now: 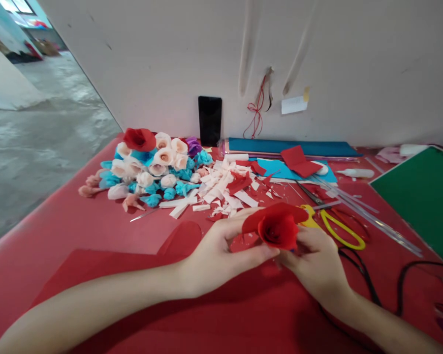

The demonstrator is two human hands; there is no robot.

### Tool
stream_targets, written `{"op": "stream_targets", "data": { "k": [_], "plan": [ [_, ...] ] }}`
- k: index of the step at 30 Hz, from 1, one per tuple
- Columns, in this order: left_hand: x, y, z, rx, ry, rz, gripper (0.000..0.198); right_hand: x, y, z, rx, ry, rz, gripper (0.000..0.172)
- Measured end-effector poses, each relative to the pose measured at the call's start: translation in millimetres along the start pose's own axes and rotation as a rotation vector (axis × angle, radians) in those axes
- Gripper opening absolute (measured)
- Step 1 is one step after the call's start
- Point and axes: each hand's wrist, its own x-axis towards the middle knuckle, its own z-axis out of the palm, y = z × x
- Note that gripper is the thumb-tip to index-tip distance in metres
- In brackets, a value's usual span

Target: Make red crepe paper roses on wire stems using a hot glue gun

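Between my two hands, above the red table, is a red paper flower with its cup facing me. My left hand pinches a wide red petal at the flower's left side, thumb against the lower rim. My right hand is closed around the flower's base from the right; its fingertips are partly hidden behind the bloom. Under my left forearm lies a red paper sheet, with a rounded red petal piece beside it. Yellow-handled scissors lie just beyond my right hand.
Finished paper flowers are heaped at the back left, next to white and red paper scraps. A phone leans on the wall. Clear sticks, a glue bottle, a green board and black cables lie right.
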Motion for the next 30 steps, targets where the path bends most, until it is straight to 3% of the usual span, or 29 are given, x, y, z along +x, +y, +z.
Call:
{"op": "stream_targets", "data": {
  "k": [7, 12, 18, 26, 30],
  "plan": [
    [-1, 1, 0.7, -0.096, -0.002, -0.056, 0.017, -1, 2, -1, -0.024, -0.021, 0.020, 0.019],
    [2, 2, -2.9, -0.194, 0.058, -0.103, 0.012, -2, 1, -3, -0.001, -0.066, 0.077, 0.014],
    [6, 1, -10.2, -0.344, 0.140, -0.124, 0.009, -2, 2, -6, 0.167, 0.090, 0.205, 0.025],
    [9, 3, -7.5, -0.345, 0.060, -0.176, 0.011, -5, 4, -6, 0.351, -0.127, 0.320, 0.013],
    [10, 3, -6.8, -0.290, 0.067, -0.191, 0.012, -2, 2, -5, 0.365, -0.124, 0.349, 0.017]
  ]
}}
